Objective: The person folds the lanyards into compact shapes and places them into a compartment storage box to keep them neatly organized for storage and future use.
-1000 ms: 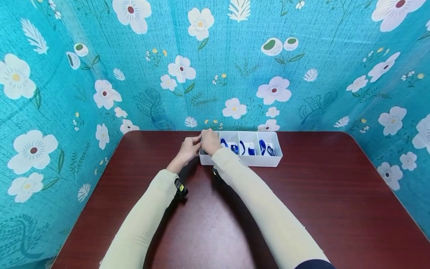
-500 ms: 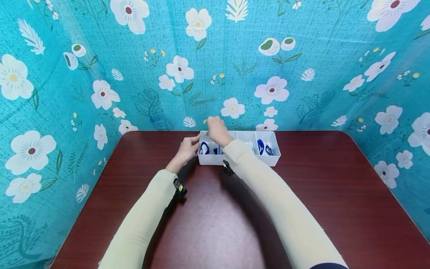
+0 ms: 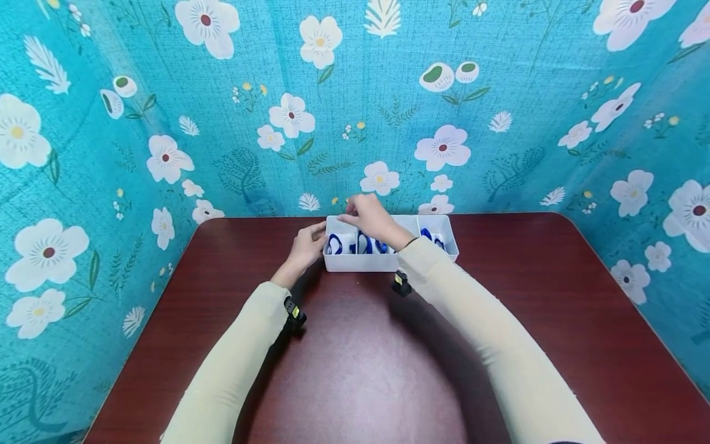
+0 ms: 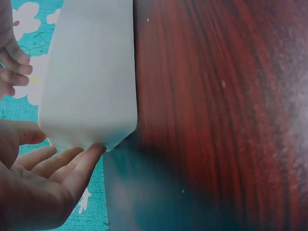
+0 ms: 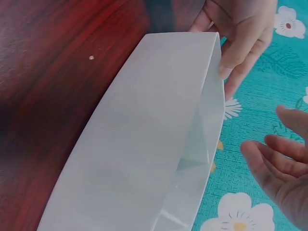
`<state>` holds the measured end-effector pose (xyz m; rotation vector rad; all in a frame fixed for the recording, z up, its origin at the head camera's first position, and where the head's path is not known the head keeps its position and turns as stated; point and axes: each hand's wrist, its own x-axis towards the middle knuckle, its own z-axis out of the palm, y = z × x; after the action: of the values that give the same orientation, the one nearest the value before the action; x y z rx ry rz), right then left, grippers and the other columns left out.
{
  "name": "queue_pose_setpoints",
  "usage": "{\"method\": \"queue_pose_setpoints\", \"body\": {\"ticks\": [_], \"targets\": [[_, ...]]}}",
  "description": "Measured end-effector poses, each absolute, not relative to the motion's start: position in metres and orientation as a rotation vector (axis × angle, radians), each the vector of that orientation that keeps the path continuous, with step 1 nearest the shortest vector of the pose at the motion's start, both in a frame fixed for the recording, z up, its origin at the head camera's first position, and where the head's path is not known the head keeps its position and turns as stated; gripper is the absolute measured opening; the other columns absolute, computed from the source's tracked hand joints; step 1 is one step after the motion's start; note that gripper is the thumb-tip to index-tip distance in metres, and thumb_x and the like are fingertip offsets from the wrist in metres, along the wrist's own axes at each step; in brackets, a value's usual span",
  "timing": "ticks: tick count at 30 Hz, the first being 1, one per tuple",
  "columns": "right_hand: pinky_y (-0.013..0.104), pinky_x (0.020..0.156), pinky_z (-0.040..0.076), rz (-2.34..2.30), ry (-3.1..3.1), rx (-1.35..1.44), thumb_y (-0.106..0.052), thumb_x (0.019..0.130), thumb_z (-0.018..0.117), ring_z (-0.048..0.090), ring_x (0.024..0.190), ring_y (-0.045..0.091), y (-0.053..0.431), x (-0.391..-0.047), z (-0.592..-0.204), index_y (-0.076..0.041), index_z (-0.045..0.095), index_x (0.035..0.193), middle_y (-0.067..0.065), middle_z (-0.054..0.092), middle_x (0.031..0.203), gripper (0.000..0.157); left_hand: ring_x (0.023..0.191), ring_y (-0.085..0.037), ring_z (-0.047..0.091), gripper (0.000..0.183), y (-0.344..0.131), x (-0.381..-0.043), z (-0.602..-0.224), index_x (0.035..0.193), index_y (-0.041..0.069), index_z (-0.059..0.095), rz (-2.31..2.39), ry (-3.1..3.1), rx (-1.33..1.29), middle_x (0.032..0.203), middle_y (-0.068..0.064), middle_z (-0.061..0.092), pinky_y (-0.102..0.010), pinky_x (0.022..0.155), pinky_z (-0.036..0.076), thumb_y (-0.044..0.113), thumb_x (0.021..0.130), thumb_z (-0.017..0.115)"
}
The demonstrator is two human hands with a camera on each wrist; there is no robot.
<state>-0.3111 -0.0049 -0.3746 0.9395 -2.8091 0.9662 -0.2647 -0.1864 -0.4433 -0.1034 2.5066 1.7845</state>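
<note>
A long white divided box (image 3: 360, 264) stands near the table's far edge. At its left end is my left hand (image 3: 306, 245); in the left wrist view its fairly straight fingers (image 4: 72, 168) touch the end wall, with the thumb close to the rim. My right hand (image 3: 373, 216) hovers over the middle of the box, fingers loosely bent and parted, holding nothing. In the left compartment lies a dark blue looped item (image 3: 334, 244). More blue pieces (image 3: 364, 242) lie in the compartment beside it, and others (image 3: 426, 234) at the right end. My right hand and forearm hide part of the compartments.
The dark red wooden table (image 3: 344, 357) extends in front of the box and to both sides. Right behind its far edge hangs a turquoise floral cloth (image 3: 333, 123), which also covers both sides.
My right hand has lifted from the box's left compartment and moved right, its fingers spreading. The blue items at the left came into view. My left hand stays at the box's end.
</note>
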Motion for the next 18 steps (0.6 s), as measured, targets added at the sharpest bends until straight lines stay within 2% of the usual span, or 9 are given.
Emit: {"method": "queue_pose_setpoints", "body": {"ticks": [3, 7, 10, 13, 18], "targets": [[0.031, 0.067, 0.052, 1.04, -2.735, 1.009, -0.022, 0.099, 0.065, 0.062, 0.071, 0.015, 0.007, -0.306, -0.374, -0.002, 0.07, 0.097, 0.006, 0.068, 0.084, 0.021, 0.126, -0.032, 0.056, 0.047, -0.187, -0.264, -0.442, 0.15, 0.003, 0.043, 1.717, 2.58, -0.133, 0.14, -0.022, 0.055, -0.047, 0.094, 0.052, 0.012, 0.105, 0.051], [0.036, 0.075, 0.054, 1.094, -2.665, 1.05, -0.022, 0.101, 0.062, 0.065, 0.08, 0.02, 0.027, -0.297, -0.372, -0.002, 0.07, 0.103, 0.008, 0.07, 0.09, 0.022, 0.13, -0.031, 0.052, 0.055, -0.191, -0.26, -0.439, 0.153, 0.005, 0.038, 1.55, 2.703, -0.103, 0.141, -0.021, 0.054, -0.047, 0.104, 0.045, 0.029, 0.105, 0.052], [0.042, 0.084, 0.053, 1.093, -2.63, 1.029, -0.026, 0.101, 0.062, 0.066, 0.092, 0.024, 0.045, -0.29, -0.37, -0.002, 0.068, 0.111, 0.01, 0.07, 0.099, 0.027, 0.134, -0.032, 0.047, 0.065, -0.197, -0.254, -0.433, 0.156, 0.007, 0.031, 1.408, 2.785, -0.018, 0.145, -0.021, 0.05, -0.049, 0.11, 0.038, 0.044, 0.105, 0.047], [0.048, 0.096, 0.048, 1.086, -2.649, 0.954, -0.036, 0.102, 0.058, 0.061, 0.112, 0.03, 0.065, -0.283, -0.367, -0.001, 0.061, 0.126, 0.015, 0.066, 0.118, 0.042, 0.139, -0.033, 0.041, 0.073, -0.203, -0.246, -0.426, 0.159, 0.011, 0.022, 1.259, 2.855, 0.075, 0.152, -0.019, 0.042, -0.053, 0.113, 0.032, 0.054, 0.104, 0.042], [0.056, 0.111, 0.033, 0.952, -2.711, 0.814, -0.054, 0.101, 0.05, 0.041, 0.137, 0.034, 0.099, -0.269, -0.364, -0.004, 0.044, 0.148, 0.016, 0.048, 0.147, 0.068, 0.148, -0.036, 0.02, 0.084, -0.21, -0.233, -0.416, 0.161, 0.02, 0.015, 0.983, 3.01, 0.194, 0.162, -0.014, 0.025, -0.06, 0.116, 0.021, 0.069, 0.097, 0.038]]}}
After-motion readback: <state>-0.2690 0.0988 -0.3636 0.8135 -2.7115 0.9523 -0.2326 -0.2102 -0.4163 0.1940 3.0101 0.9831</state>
